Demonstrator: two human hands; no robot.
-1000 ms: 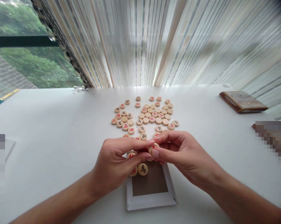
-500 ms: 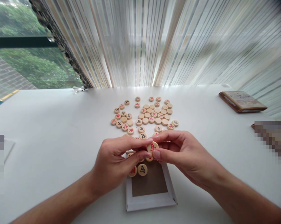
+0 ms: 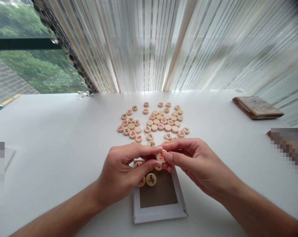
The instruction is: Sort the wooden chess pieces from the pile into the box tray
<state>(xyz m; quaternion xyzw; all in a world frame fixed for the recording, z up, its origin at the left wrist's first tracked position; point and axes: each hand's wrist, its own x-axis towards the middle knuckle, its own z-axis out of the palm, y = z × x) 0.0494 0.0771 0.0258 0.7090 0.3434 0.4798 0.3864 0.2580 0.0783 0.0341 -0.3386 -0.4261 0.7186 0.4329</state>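
A round wooden Chinese chess piece (image 3: 161,156) with a red character is held upright between both hands, its face toward me. My left hand (image 3: 125,171) pinches it from the left with thumb and fingers. From the right, my right hand (image 3: 195,161) grips the same piece, its thumb on the face. Below them lies a shallow white box tray (image 3: 161,213) with a brown bottom. Inside it are a piece with a black character (image 3: 151,179) and a red-marked piece (image 3: 140,181); my hands partly cover other pieces at the tray's far end.
Many loose pieces (image 3: 167,127) lie spread beyond my hands, some face up and some blank side up. A flat brown box (image 3: 257,108) rests at the right on the white table (image 3: 65,131). String curtains (image 3: 139,46) hang behind the table.
My right thumb has shifted up and right over the face of the held piece, and the piece has turned slightly. My left hand has hardly moved.
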